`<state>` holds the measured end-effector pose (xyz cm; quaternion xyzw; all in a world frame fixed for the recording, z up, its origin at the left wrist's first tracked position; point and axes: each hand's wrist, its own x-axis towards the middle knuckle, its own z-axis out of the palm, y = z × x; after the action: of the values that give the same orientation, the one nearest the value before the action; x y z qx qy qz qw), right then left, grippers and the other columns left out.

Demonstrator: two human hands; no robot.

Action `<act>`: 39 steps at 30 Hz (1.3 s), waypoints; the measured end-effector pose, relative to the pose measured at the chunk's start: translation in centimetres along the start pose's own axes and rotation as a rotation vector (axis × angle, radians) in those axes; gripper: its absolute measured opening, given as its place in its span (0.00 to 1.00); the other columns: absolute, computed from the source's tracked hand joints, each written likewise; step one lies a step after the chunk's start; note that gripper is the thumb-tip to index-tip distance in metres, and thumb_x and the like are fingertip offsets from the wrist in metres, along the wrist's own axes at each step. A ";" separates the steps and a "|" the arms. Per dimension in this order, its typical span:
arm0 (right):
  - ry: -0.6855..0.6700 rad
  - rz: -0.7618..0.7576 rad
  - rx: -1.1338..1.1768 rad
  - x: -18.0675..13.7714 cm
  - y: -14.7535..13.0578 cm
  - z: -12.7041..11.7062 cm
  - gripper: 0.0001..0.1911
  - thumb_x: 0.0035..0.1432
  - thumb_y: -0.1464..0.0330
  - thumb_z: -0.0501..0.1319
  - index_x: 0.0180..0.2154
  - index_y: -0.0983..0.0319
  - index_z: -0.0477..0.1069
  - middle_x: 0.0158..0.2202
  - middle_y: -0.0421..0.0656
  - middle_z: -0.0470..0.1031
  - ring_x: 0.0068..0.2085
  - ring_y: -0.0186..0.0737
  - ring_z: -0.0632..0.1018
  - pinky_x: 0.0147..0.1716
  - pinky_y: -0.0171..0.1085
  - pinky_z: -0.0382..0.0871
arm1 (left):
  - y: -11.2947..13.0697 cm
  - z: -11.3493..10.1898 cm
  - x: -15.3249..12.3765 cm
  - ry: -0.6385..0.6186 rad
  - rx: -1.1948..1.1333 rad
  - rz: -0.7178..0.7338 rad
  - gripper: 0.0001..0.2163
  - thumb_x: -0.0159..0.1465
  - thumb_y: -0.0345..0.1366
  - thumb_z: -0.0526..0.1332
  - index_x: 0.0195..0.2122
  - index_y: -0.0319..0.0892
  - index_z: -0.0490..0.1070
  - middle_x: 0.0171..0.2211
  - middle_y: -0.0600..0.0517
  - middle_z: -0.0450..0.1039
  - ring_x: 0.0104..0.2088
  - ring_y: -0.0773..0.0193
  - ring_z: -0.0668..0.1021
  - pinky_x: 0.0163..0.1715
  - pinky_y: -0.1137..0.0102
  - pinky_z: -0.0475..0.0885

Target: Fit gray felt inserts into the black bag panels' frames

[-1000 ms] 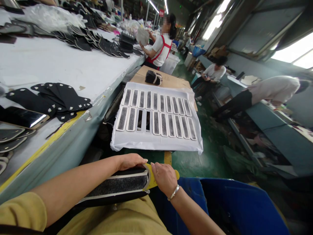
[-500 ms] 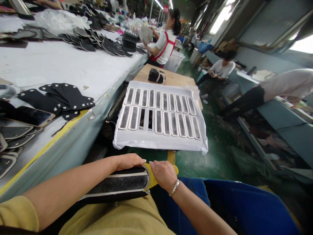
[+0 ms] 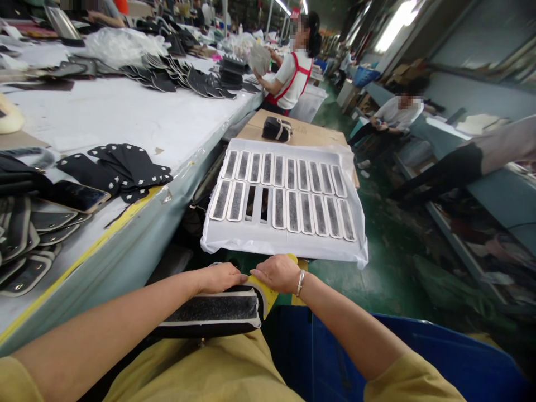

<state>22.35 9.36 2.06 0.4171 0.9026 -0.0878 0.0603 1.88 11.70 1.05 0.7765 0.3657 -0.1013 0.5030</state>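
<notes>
Close to my body lies a long black piece [image 3: 196,332] bearing a dark grey speckled strip [image 3: 218,309] with white edges. My left hand [image 3: 221,277] is closed over its far edge, the fingertips pointing right and partly hidden. My right hand [image 3: 277,273] grips a flat yellow scraper-like tool [image 3: 270,298], whose broad curved end lies against the piece's right end. Part of the tool's rounded handle shows beyond the knuckles. The two hands almost touch at the fingertips.
Ahead, a white-covered board [image 3: 234,231] carries two rows of white-edged grey strips and two dark slots. A black bundle [image 3: 276,129] sits behind it on cardboard. At left, a table [image 3: 84,120] holds black cut pieces and a phone [image 3: 86,196]. A blue bin [image 3: 402,346] stands right. Several people are nearby.
My right hand has moved up and slightly left with the yellow tool around the piece's far right corner. My left hand still holds the far edge. The view has shifted a little left.
</notes>
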 end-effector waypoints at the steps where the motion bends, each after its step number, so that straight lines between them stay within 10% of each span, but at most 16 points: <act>1: 0.004 -0.028 -0.006 0.1 0.2 0.0 0.24 0.66 0.59 0.44 0.27 0.61 0.71 0.25 0.40 0.76 0.27 0.34 0.74 0.25 0.35 0.51 | 0.0 0.1 -0.1 0.006 0.021 0.001 0.24 0.64 0.49 0.45 0.26 0.38 0.72 0.24 0.51 0.70 0.26 0.64 0.69 0.27 0.73 0.63; 16: 0.378 -0.375 -0.085 0.3 1.0 1.3 0.23 0.64 0.61 0.48 0.20 0.62 0.68 0.17 0.40 0.70 0.20 0.33 0.67 0.24 0.38 0.47 | 1.2 2.6 -1.5 0.156 0.169 -0.021 0.25 0.66 0.48 0.42 0.33 0.39 0.74 0.32 0.44 0.76 0.33 0.57 0.76 0.34 0.69 0.64; 39: 0.115 -0.001 -0.051 -3.0 -0.7 1.6 0.24 0.67 0.61 0.44 0.25 0.62 0.70 0.22 0.42 0.74 0.24 0.35 0.71 0.26 0.38 0.48 | 1.2 2.2 -0.1 0.021 0.074 0.068 0.25 0.66 0.48 0.43 0.29 0.39 0.74 0.25 0.50 0.72 0.27 0.64 0.71 0.30 0.74 0.62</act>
<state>23.79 6.35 1.09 0.4194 0.9067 -0.0407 0.0189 3.11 9.47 0.88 0.8076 0.3406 -0.0894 0.4730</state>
